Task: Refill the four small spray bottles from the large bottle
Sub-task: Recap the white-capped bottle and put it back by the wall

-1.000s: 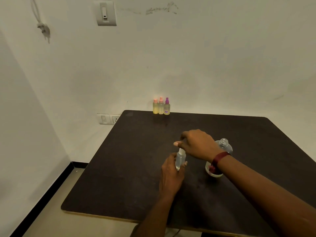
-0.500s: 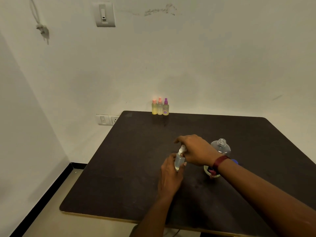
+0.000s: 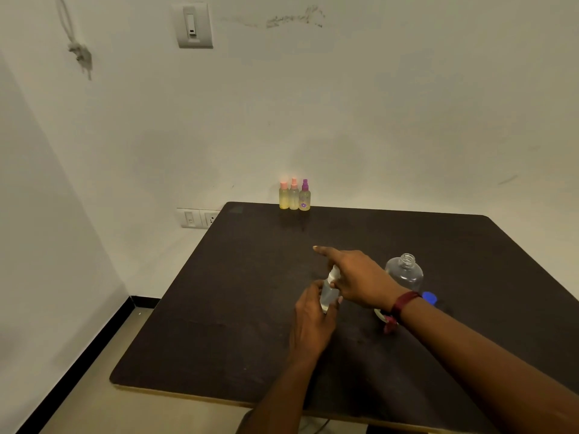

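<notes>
Left hand [image 3: 311,321] grips small spray bottle [image 3: 328,294] by the body. Long axis is near-vertical, spray head up, leaning slightly toward right hand [image 3: 357,280], which pinches the head. Right index finger now sticks out straight; 0.5 s ago it curled over the head. Large bottle [image 3: 405,274] stands just behind the right wrist, open neck up. Purple-capped bottle [image 3: 304,197], far beyond both hands, has a flower sticker with unreadable text.

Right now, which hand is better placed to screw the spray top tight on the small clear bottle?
Right, likely: the right hand holds the spray top, while the left hand grips the small clear bottle, steadying it.
</notes>
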